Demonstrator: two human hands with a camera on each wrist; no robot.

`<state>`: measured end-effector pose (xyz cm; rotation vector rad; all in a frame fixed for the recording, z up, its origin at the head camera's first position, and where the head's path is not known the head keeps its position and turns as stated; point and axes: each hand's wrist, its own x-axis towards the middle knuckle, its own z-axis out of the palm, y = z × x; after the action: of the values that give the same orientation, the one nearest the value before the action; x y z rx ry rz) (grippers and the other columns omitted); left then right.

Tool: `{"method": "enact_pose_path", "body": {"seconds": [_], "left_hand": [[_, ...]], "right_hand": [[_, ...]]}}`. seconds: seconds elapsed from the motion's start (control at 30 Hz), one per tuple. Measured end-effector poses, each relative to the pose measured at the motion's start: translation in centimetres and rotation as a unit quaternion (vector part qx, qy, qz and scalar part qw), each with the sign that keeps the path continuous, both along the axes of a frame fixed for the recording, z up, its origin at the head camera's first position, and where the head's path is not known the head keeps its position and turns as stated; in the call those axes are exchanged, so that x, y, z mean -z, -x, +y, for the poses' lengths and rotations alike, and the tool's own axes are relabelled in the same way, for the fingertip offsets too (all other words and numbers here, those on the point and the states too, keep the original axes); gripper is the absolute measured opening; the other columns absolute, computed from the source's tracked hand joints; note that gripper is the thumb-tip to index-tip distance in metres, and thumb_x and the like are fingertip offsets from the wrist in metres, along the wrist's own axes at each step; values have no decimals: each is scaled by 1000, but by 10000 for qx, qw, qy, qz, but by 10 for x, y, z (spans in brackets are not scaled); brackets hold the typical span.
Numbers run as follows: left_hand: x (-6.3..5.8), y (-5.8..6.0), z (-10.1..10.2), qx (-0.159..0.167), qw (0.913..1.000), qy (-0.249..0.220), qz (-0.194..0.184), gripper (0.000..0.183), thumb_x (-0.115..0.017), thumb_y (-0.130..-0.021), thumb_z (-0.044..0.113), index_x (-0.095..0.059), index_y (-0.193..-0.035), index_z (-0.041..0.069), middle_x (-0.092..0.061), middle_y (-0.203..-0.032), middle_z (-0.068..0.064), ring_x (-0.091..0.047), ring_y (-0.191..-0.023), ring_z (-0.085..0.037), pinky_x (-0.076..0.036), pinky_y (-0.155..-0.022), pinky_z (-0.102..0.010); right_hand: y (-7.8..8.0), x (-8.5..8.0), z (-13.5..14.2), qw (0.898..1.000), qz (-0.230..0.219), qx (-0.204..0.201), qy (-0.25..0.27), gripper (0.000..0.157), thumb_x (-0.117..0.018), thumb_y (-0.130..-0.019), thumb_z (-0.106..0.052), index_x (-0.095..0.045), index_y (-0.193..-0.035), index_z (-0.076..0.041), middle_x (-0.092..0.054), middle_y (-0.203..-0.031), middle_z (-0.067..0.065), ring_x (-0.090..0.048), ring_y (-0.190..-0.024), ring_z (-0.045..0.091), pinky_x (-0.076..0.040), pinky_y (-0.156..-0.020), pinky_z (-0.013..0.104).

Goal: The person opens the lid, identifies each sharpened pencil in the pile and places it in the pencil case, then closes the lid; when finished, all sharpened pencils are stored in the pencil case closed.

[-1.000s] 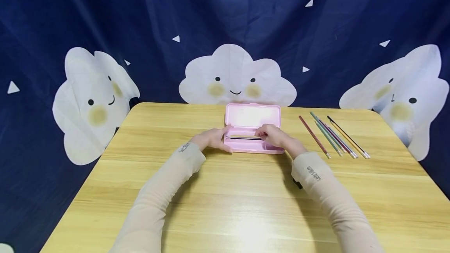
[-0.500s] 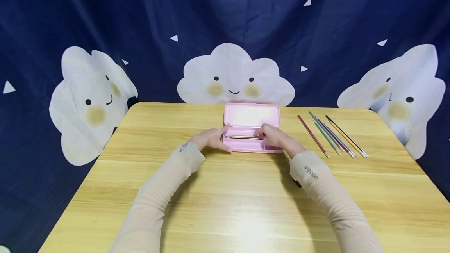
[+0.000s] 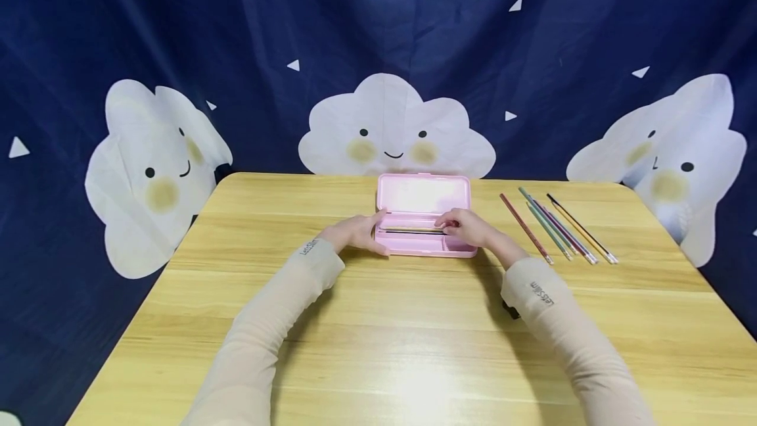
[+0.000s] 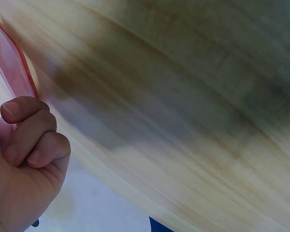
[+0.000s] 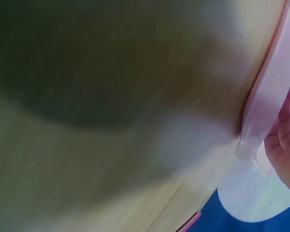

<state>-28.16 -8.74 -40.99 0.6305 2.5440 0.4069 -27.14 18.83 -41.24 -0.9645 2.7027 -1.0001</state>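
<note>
A pink pencil case (image 3: 423, 193) lies with its lid raised at the far side of the table. My left hand (image 3: 357, 232) grips its left end, thumb toward the front and fingers toward the back. In the left wrist view several fingers (image 4: 36, 121) are curled beside the pink wall. A few thin pencils (image 3: 408, 231) lie lengthwise inside the case. My right hand (image 3: 469, 227) is over the right part of the case, its loosely bent fingertips right at the pencils' right ends. The right wrist view shows that hand's fingers (image 5: 282, 133) behind the case's side wall.
To the right of the case, several coloured pencils (image 3: 554, 229) lie in a loose bunch, with a reddish pencil (image 3: 525, 227) a little apart on their left. The wooden table (image 3: 378, 334) ends at the back against a dark blue curtain (image 3: 260, 31) with white clouds.
My right hand has shifted slightly right along the case, uncovering more of the pencils' right ends. The left hand has kept its hold on the case.
</note>
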Motion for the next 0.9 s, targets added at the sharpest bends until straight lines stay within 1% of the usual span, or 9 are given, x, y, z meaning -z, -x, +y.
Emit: {"method": "enact_pose_path", "body": {"seconds": [0.1,0.2,0.33,0.5,0.63,0.8,0.9], "left_hand": [[-1,0,-1,-20,10000,-5,-19,109,-69,-72,54,-1,-148,16,-31,-142,-25,-35,-128,-29,-28,-106,-36],[-3,-1,-1,-60,10000,-22,-37,109,-69,-72,54,-1,-148,17,-31,-142,-26,-34,-129,-30,-28,-106,-37],[-4,-1,-2,-81,9999,-52,-38,109,-69,-72,54,-1,-148,17,-31,-142,-26,-35,-128,-30,-28,-106,-38],[-4,-2,-1,4,10000,7,28,108,-70,-72,53,-2,-148,15,-34,-140,-25,-37,-127,-30,-29,-106,-36],[-4,-2,2,44,10000,40,63,108,-69,-73,53,-2,-148,14,-34,-140,-25,-38,-127,-28,-29,-106,-35],[-3,-1,3,-10,9999,137,60,109,-69,-72,54,-2,-148,16,-35,-141,-23,-38,-127,-26,-29,-106,-34],[-2,-1,2,-13,9999,148,67,108,-69,-72,54,-2,-148,17,-35,-140,-23,-38,-127,-27,-29,-106,-34]], "right_hand": [[-2,-3,8,9998,-79,187,35,14,-56,-83,9,-64,-95,8,-60,-80,12,-45,-71,15,-40,-65,25],[-2,-5,16,9990,-233,370,53,15,-56,-84,7,-64,-96,8,-58,-76,9,-44,-69,14,-38,-63,23],[-4,-6,26,9979,-349,553,42,17,-56,-85,6,-63,-100,9,-57,-78,9,-43,-69,15,-37,-62,23],[-8,-6,40,9971,-299,696,48,19,-55,-86,4,-63,-103,9,-59,-81,12,-47,-72,18,-39,-63,24],[-10,-6,53,9962,-274,824,55,18,-56,-86,4,-63,-101,9,-59,-83,13,-47,-74,17,-40,-66,25],[-15,-7,68,9965,-141,817,100,16,-57,-85,6,-62,-100,11,-61,-92,22,-48,-73,16,-41,-64,24],[-18,-8,76,9962,-89,865,12,16,-57,-85,6,-61,-100,11,-61,-98,24,-49,-73,16,-41,-64,24]]}}
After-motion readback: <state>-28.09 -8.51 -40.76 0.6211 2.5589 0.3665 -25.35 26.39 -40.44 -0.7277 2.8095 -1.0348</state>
